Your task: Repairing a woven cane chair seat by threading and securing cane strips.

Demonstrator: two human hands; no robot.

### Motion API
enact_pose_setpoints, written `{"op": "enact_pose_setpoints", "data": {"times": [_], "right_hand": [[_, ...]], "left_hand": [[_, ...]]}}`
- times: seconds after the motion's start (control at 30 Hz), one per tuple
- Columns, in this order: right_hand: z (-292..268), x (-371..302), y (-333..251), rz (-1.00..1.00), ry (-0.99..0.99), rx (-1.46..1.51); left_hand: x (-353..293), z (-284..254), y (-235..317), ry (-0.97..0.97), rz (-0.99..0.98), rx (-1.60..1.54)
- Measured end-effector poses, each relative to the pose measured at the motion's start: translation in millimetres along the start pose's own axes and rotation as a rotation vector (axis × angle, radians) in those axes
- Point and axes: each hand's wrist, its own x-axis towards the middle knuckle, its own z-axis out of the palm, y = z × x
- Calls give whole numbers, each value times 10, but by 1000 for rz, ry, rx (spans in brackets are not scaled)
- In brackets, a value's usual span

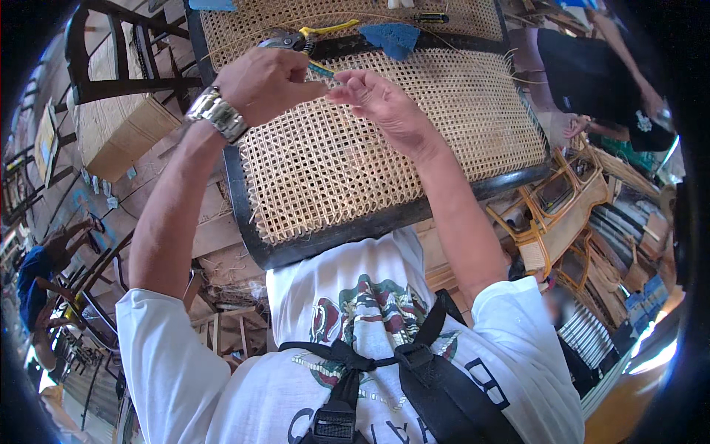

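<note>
A woven cane panel in a black frame lies in front of me, its lower edge against my shirt. My left hand, with a metal watch on the wrist, is over the panel's far left part, its fingers curled. Just to its right, my right hand has thumb and fingertips drawn together. The fingertips of both hands nearly meet. Anything between them is too fine or hidden to make out. Beyond my left hand lie pruning shears with yellow-and-green handles, partly covered by that hand.
A blue cloth-like piece and a screwdriver rest on the far part of the caned piece. Loose cane strands stick out at the right edge. A cardboard box and dark chair frames stand left. Two other people and chair frames are around.
</note>
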Motion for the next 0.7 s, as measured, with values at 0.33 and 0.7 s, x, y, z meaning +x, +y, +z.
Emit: {"op": "enact_pose_setpoints", "data": {"times": [0.33, 0.7], "right_hand": [[-179, -132, 209, -55, 123, -937], [-59, -120, 95, -60, 135, -954]], "left_hand": [[13, 895, 16, -359, -135, -241], [155, 992, 427, -216, -46, 84]]}}
